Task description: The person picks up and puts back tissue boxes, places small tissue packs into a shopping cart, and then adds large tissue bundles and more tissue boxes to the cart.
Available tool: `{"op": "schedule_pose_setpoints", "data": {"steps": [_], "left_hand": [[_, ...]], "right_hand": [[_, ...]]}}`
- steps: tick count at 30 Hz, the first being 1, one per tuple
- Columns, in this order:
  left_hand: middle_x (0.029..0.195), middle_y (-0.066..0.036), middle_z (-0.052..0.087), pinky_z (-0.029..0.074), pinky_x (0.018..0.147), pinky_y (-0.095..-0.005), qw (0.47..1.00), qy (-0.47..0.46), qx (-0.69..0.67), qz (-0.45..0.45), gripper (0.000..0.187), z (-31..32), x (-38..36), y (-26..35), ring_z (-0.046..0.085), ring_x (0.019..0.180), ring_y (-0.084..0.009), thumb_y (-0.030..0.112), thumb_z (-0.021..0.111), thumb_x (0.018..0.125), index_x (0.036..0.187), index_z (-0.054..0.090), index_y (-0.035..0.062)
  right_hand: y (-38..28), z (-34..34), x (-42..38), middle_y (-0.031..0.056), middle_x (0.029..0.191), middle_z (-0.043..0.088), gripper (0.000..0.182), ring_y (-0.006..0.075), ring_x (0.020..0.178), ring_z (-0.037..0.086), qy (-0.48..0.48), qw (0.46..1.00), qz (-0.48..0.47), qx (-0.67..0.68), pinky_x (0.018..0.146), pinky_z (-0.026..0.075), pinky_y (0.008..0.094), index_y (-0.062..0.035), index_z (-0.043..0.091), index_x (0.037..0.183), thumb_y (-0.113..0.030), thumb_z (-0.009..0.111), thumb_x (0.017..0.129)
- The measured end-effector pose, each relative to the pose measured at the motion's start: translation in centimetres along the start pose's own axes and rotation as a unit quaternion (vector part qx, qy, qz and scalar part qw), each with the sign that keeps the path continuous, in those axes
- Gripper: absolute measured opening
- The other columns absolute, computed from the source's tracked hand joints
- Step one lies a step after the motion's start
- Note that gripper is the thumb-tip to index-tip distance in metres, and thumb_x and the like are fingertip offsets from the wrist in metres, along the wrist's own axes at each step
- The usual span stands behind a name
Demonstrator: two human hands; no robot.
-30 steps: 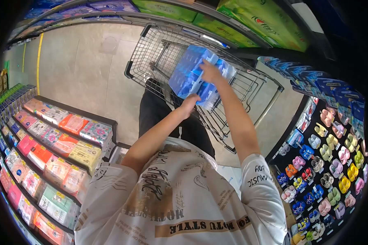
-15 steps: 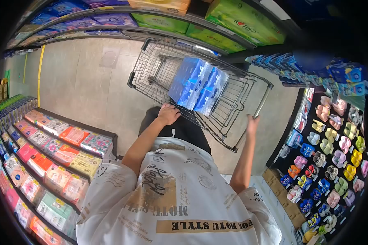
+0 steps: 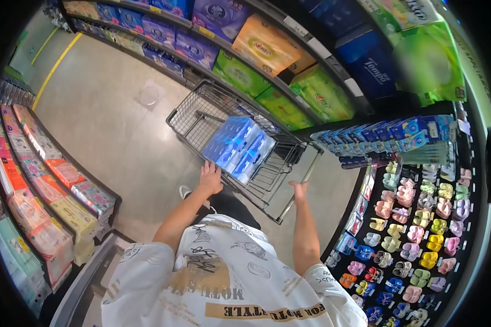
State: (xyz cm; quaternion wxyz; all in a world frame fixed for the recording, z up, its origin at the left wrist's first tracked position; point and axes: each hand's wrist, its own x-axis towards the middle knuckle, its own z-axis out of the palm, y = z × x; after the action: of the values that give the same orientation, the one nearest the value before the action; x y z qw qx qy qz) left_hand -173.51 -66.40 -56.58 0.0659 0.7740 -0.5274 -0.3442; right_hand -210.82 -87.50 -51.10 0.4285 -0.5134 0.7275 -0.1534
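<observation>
Head view: the blue plastic-wrapped tissue pack (image 3: 237, 148), held above the basket a second ago, now lies inside the wire shopping cart (image 3: 188, 117) at frame centre, released. The left hand (image 3: 210, 177) grips the cart's near edge; the right hand (image 3: 299, 191), fingers loosely spread, touches the cart handle (image 3: 301, 175).

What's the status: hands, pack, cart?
Left hand and right hand on cart handle. Blue pack lies inside. Floor ahead bare.

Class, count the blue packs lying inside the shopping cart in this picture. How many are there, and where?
1 blue pack, lying in the cart toward the handle end, just ahead of the left hand. Anything beneath it is hidden.
</observation>
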Motion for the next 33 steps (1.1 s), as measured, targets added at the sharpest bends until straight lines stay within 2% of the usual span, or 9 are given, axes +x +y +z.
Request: {"op": "schedule_pose_setpoints", "data": {"steps": [3,8,10,16,18,23,25,32,33], "left_hand": [[0.163,-0.024,0.025,0.015,0.123,-0.0591,0.998,-0.008,-0.045,-0.036,0.073,-2.3,-1.8,-0.5,0.013,0.152,-0.0481,0.038,0.07,0.081,0.143,0.054,0.0024],[0.16,-0.027,0.031,0.016,0.122,-0.0584,0.989,-0.107,-0.093,-0.04,0.077,-5.0,-1.1,0.3,0.015,0.151,-0.0507,0.051,0.065,0.083,0.142,0.055,0.0024],[0.158,-0.031,0.031,0.018,0.122,-0.0568,0.982,-0.115,-0.145,0.029,0.08,-4.6,0.1,-0.1,0.018,0.149,-0.0523,0.056,0.063,0.083,0.144,0.053,0.0051],[0.158,-0.041,0.019,0.023,0.121,-0.055,0.985,-0.042,-0.164,-0.015,0.085,-7.6,-2.6,-0.2,0.02,0.149,-0.0544,0.051,0.069,0.08,0.15,0.046,0.0088],[0.16,-0.04,0.016,0.023,0.121,-0.0546,0.993,-0.014,-0.104,-0.061,0.087,-9.8,-3.7,-1.5,0.018,0.149,-0.0546,0.05,0.071,0.078,0.15,0.046,0.0081],[0.124,-0.021,0.06,0.042,0.102,-0.0563,0.972,0.19,-0.135,-0.009,0.056,-12.1,-4.5,-4.6,0.054,0.122,-0.0404,0.028,0.077,0.077,0.122,0.056,0.0028],[0.123,-0.021,0.06,0.043,0.101,-0.0553,0.965,0.187,-0.174,-0.052,0.061,-12.3,-3.2,-6.3,0.056,0.12,-0.0403,0.027,0.077,0.075,0.127,0.054,0.0025],[0.122,-0.016,0.057,0.035,0.107,-0.0509,0.935,0.317,-0.01,-0.159,0.081,-16.2,-3.7,-12.1,0.053,0.12,-0.0335,0.022,0.076,0.072,0.145,0.044,0.0043],[0.122,-0.015,0.055,0.03,0.111,-0.049,0.936,0.311,-0.022,-0.164,0.086,-17.2,-3.8,-13.3,0.051,0.12,-0.0321,0.021,0.076,0.071,0.148,0.041,0.0049]], "right_hand": [[1.0,5.3,0.5,0.0237,0.153,0.03,0.111,0.0374,0.143,0.029,0.013,1.0,-0.021,-0.004,0.116,0.029,0.0499,0.0028,0.019,0.152,-0.02,0.081,0.062],[-3.7,12.7,-2.4,0.0217,0.167,-0.002,0.138,0.0374,0.153,0.008,-0.097,0.992,0.004,0.087,0.119,0.024,0.0543,-0.0051,-0.021,0.157,-0.021,0.083,0.067],[-5.6,15.7,-3.6,0.0212,0.168,-0.008,0.143,0.038,0.154,0.005,-0.146,0.985,-0.015,0.088,0.119,0.022,0.0556,-0.0097,-0.03,0.155,-0.021,0.083,0.068],[-17.1,20.8,-8.9,0.0214,0.167,0.002,0.141,0.036,0.153,0.017,-0.293,0.954,-0.002,0.059,0.118,0.027,0.0546,-0.0129,-0.031,0.156,-0.023,0.082,0.072],[-18.7,23.1,-8.0,0.0206,0.165,0.015,0.134,0.0358,0.15,0.025,-0.366,0.93,0.006,0.045,0.117,0.031,0.0552,-0.013,-0.026,0.158,-0.025,0.08,0.076],[-22.2,26.4,-10.5,0.0181,0.156,0.038,0.105,0.0321,0.14,0.043,-0.509,0.86,-0.037,0.008,0.113,0.038,0.0498,-0.0105,0.006,0.162,-0.025,0.075,0.085],[-24.3,27.2,-13.5,0.0176,0.153,0.042,0.092,0.0286,0.136,0.048,-0.521,0.848,-0.091,-0.02,0.11,0.042,0.0449,-0.0086,0.021,0.16,-0.025,0.074,0.087],[-36.6,28.2,-11.0,0.0096,0.126,0.063,0.049,0.0203,0.111,0.062,-0.38,0.834,-0.4,0.001,0.095,0.053,0.0343,-0.0027,0.056,0.134,-0.004,0.07,0.087],[-40.2,27.3,-10.1,0.0052,0.116,0.064,0.055,0.0161,0.103,0.062,-0.365,0.841,-0.398,0.022,0.091,0.054,0.0323,-0.0043,0.057,0.131,-0.004,0.073,0.079]]}}
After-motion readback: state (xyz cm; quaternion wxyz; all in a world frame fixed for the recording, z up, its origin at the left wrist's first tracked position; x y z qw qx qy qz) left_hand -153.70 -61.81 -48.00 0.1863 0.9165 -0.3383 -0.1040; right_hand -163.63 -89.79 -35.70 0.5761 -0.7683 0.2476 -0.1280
